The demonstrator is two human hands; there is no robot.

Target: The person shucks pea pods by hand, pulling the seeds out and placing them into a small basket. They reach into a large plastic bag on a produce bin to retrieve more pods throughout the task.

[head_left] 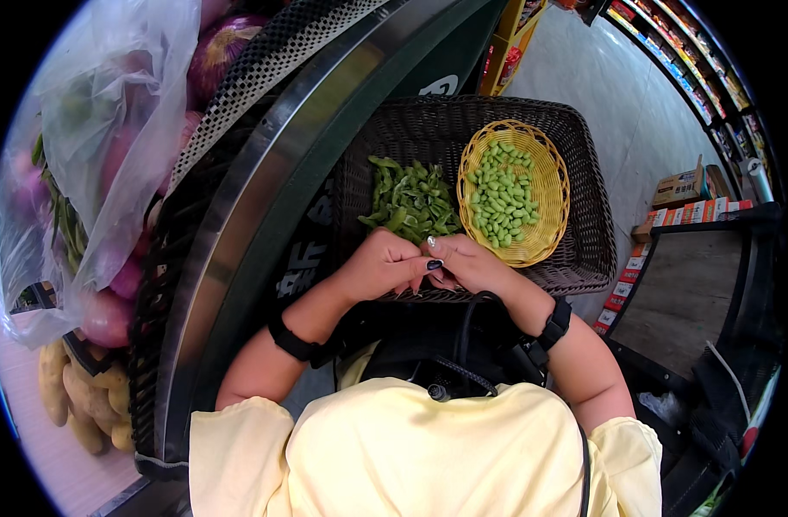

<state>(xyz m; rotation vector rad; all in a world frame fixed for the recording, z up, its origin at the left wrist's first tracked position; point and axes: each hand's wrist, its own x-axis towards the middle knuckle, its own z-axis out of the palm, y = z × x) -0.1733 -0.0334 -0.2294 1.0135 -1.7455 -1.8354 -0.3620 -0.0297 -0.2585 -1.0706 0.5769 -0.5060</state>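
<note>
My left hand point(389, 263) and my right hand point(469, 262) meet fingertip to fingertip over the near rim of a dark brown woven basket point(588, 213). Their thumbs and fingers pinch together; a sliver of green, seemingly a soybean pod, shows between them, mostly hidden by the fingers. Just beyond my left hand, a heap of green soybean pods point(415, 197) lies in the basket's left part. To its right, a yellow woven oval basket point(554, 187) stands inside the brown one, near my right hand. Shelled green soybeans point(502, 197) cover its bottom.
On the left, a metal-edged display stand point(252, 187) curves close by my left arm. It bears red onions point(222, 55), a clear plastic bag point(96, 129) and potatoes point(87, 394). Cartons point(678, 184) and stocked shelves point(685, 52) line the right, beyond the grey floor point(627, 123).
</note>
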